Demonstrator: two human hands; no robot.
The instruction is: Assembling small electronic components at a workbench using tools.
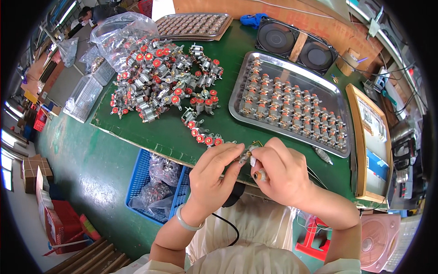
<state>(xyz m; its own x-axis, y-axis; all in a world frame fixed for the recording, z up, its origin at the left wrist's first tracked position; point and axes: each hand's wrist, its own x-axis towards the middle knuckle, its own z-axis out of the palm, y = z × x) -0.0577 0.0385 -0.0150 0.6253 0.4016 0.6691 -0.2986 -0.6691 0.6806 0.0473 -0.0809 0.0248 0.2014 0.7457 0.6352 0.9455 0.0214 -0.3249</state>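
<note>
A small silver metal part with a brass wire loop [248,152] is pinched between left hand [213,176] and right hand [283,176], long axis roughly left-right, just above the green bench mat [228,128] edge. Right fist is also closed on a brass-tipped tool [260,175]. Steel tray [237,86] lies beyond, heap of red-capped parts [159,80] far left.

small metal part [246,155], pinched between fingertips

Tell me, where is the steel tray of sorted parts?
In the head view, the steel tray lies on the green table, right of the loose pile of red-capped parts, beyond both hands.
</note>
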